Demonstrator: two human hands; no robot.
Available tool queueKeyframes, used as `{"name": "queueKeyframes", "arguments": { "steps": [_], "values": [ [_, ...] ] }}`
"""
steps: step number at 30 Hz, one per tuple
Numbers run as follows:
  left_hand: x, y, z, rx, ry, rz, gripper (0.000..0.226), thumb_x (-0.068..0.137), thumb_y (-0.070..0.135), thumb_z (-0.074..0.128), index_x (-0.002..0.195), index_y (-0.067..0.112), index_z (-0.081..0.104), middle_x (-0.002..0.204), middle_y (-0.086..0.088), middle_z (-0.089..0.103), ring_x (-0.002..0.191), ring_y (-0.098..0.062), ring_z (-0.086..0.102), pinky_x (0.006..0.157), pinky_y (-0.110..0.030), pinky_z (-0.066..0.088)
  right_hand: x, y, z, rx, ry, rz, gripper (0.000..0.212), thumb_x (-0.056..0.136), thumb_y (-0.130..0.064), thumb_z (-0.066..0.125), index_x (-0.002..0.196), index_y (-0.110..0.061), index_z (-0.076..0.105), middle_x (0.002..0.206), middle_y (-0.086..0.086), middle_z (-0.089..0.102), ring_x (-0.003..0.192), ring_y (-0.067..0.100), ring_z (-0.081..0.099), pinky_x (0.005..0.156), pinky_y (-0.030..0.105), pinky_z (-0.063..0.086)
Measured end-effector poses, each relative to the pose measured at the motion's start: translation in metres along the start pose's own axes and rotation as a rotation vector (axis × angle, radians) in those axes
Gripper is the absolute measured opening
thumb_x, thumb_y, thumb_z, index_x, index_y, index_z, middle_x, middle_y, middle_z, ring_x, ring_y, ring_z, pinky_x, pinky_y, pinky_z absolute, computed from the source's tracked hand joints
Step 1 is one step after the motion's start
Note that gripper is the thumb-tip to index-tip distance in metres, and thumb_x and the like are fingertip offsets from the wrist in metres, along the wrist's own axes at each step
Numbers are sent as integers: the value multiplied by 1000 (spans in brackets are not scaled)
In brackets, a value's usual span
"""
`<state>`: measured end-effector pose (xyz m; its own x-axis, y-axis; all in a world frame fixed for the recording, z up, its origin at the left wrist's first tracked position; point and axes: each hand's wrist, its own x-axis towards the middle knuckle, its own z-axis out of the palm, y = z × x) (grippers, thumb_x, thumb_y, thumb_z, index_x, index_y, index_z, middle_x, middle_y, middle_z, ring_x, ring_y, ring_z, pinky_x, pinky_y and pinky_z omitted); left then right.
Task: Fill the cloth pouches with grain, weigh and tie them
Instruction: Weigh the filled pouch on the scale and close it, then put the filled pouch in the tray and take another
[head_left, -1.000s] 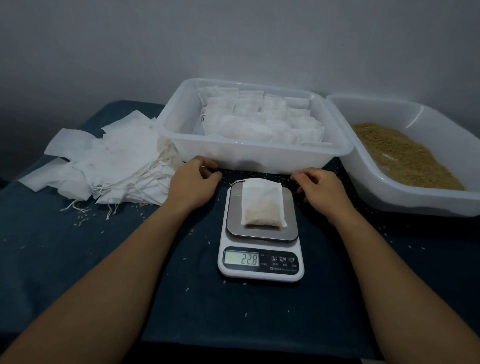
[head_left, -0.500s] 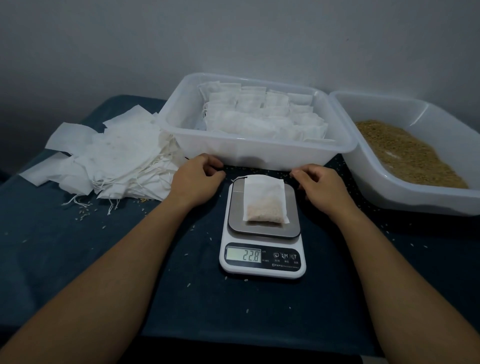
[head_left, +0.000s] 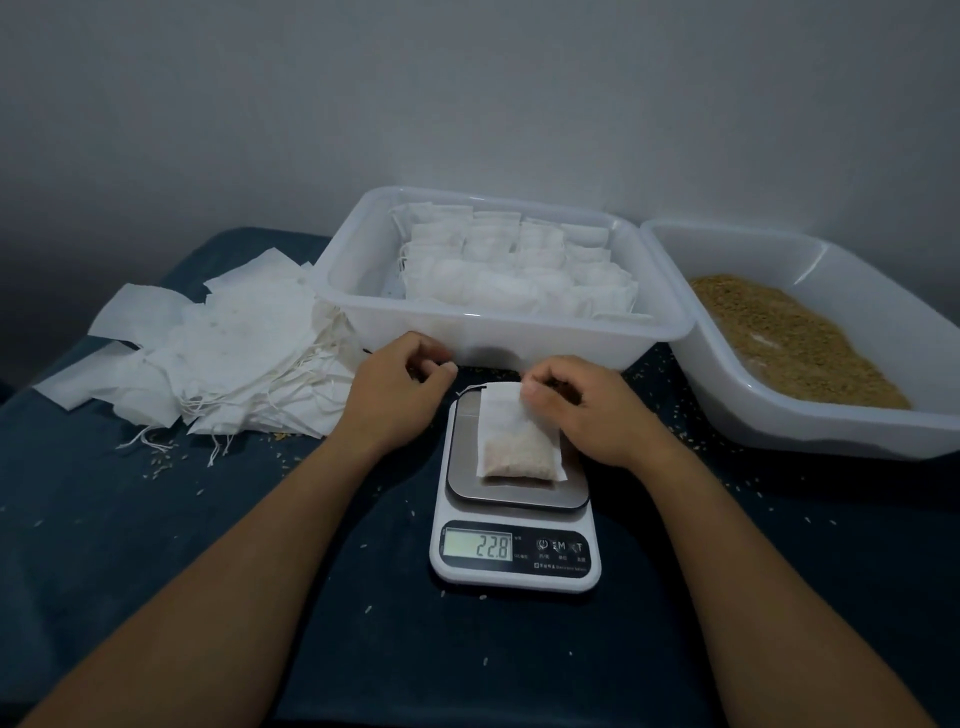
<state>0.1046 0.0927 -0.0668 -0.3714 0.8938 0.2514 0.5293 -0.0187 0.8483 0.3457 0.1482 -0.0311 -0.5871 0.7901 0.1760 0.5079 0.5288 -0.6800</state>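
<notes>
A white cloth pouch (head_left: 511, 441) with grain in its lower half lies on the steel platform of a small digital scale (head_left: 514, 556), whose display reads 22.8. My right hand (head_left: 587, 410) pinches the pouch's upper right edge with thumb and fingers. My left hand (head_left: 397, 389) hovers just left of the scale with loosely curled fingers, holding nothing. The pouch's drawstring trails off its top left corner.
A clear tub (head_left: 498, 338) of filled white pouches stands behind the scale. A second tub (head_left: 810, 431) holding brown grain sits at the right. Several empty pouches (head_left: 218, 353) with loose strings are piled at the left. Stray grains dot the dark blue cloth (head_left: 156, 545).
My right hand has moved left from beside the scale onto the pouch and taken its top edge. My left hand stays close to where it was. The reading is unchanged.
</notes>
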Motion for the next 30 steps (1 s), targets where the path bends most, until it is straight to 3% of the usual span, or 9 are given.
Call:
{"name": "queueKeyframes", "arguments": {
  "steps": [6,9,11,14,21,24,26,28,30],
  "values": [
    [-12,25,-5,-202,-36,133,20,91,46,69,107,34,70,91,13,71,87,-3,67,75,-11,50,-9,-22,-12,108,36,-107,8,96,-32,75,92,-30,68,113,-23,73,110,-5,65,90,7,46],
    [-18,38,-10,-338,-221,146,39,88,61,67,120,39,65,111,20,71,107,-3,68,89,-20,55,-14,-42,-26,171,87,-238,7,94,-39,74,93,-34,69,116,-17,72,113,11,68,92,22,55],
    [-22,46,-11,-390,-358,156,47,87,65,71,127,42,62,122,16,71,115,-7,68,92,-25,56,-13,-55,-36,138,126,-324,9,94,-41,73,94,-33,69,121,-17,68,116,12,66,88,18,54],
    [-27,54,-10,-417,-483,158,51,84,51,82,129,38,61,121,9,73,111,-10,71,85,-27,59,-10,-69,-47,78,171,-416,7,94,-31,76,95,-27,71,131,-12,63,116,11,65,89,16,53],
    [-30,59,-6,-452,-445,145,20,87,28,83,104,35,74,96,-3,79,88,-22,76,70,-31,63,-9,-88,-63,-45,85,-464,10,93,-32,78,101,-32,72,134,-15,62,121,7,61,96,19,50],
    [-30,55,-5,-411,-360,139,16,87,26,84,100,24,75,86,-3,79,79,-20,76,66,-28,61,-9,-81,-81,-15,83,-285,29,92,-55,68,120,-49,64,129,-29,63,119,-2,61,89,17,54],
    [-31,54,-4,-343,-312,135,14,86,26,86,94,23,75,82,0,78,73,-16,75,65,-29,61,-5,-60,-108,8,330,-70,36,91,-62,64,125,-53,60,119,-29,67,105,-7,65,82,20,55],
    [-32,53,-2,-244,-277,134,15,85,31,86,92,29,73,82,7,78,70,-11,74,65,-26,61,0,-24,-144,-136,585,206,32,96,-53,65,126,-41,62,113,-19,70,92,-2,66,77,27,54],
    [-34,54,0,-140,-243,147,19,84,36,86,92,38,69,82,20,75,71,-1,72,62,-20,56,2,18,-173,-355,523,525,35,99,-44,65,128,-25,62,123,-1,71,97,14,65,79,32,49]
  ]
}}
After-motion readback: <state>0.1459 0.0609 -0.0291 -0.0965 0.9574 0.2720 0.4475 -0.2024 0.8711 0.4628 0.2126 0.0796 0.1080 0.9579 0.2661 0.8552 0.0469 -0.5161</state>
